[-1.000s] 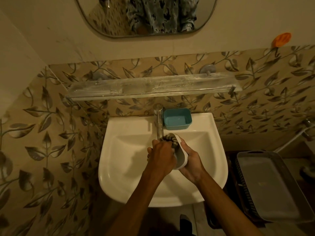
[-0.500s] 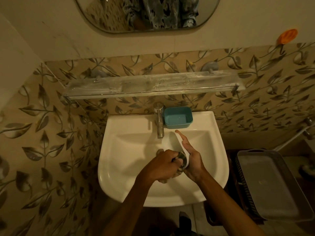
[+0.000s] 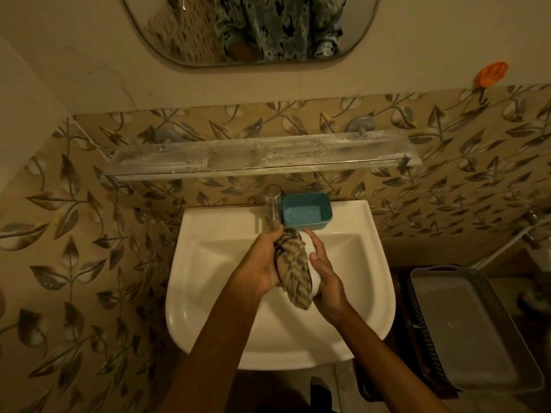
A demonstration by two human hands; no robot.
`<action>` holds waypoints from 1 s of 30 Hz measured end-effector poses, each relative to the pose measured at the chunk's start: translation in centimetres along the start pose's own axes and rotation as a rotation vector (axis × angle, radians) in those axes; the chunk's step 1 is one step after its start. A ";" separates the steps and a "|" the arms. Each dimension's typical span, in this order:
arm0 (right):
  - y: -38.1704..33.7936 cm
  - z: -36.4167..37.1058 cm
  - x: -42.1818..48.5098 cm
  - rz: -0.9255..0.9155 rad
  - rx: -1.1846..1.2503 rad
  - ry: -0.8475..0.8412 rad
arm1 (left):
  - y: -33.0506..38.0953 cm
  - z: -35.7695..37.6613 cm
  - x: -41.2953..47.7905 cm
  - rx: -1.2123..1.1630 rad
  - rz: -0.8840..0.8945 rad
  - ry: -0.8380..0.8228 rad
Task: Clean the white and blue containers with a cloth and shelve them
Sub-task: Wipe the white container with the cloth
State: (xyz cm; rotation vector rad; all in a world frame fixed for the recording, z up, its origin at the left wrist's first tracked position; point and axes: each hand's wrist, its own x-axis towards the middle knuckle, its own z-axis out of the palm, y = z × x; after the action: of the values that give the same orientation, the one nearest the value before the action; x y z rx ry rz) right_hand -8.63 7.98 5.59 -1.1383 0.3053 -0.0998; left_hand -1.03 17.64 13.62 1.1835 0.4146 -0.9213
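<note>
Over the white sink (image 3: 208,293), my left hand (image 3: 262,263) grips a striped beige cloth (image 3: 293,269) and presses it against the white container (image 3: 313,275). My right hand (image 3: 323,272) holds that container from the right, with its fingers curled along the container's side. The cloth hides most of the container. A blue container (image 3: 307,211) sits on the sink's back ledge, just right of the metal tap (image 3: 272,208). Above the sink a dusty glass shelf (image 3: 256,158) runs along the wall with nothing on it.
A grey tray (image 3: 471,329) lies on a dark perforated basket (image 3: 417,320) to the right of the sink. A mirror (image 3: 250,28) hangs above the shelf. An orange hook (image 3: 492,73) sticks to the wall at the upper right.
My left hand has moved up with the cloth from the container's lower end to its top near the tap. The cloth now drapes over the container's face. My right hand keeps its hold.
</note>
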 end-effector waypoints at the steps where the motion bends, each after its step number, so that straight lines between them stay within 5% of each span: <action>1: 0.1 -0.1 -0.1 0.002 -0.011 0.003 | -0.6 0.2 0.1 0.021 0.034 0.010; 7: 0.4 -1.2 -0.6 -0.006 -0.016 0.057 | -4.3 0.9 0.4 0.396 0.212 0.086; 17: -1.7 -2.3 0.6 0.047 -0.024 0.007 | -4.7 -0.7 -1.6 1.216 0.342 -0.212; 25: -2.4 -2.1 0.5 0.139 0.059 -0.025 | -5.1 -1.7 -1.7 1.976 0.575 -0.112; 30: -3.1 -2.2 0.6 0.089 0.078 0.006 | -5.9 -1.0 -2.0 1.946 0.622 -0.020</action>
State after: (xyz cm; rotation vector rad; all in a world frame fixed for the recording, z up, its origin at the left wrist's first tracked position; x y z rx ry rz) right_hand -8.50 4.63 7.46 -1.0453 0.3546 -0.0362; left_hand -6.69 18.84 11.10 2.7524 -1.1729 -0.5738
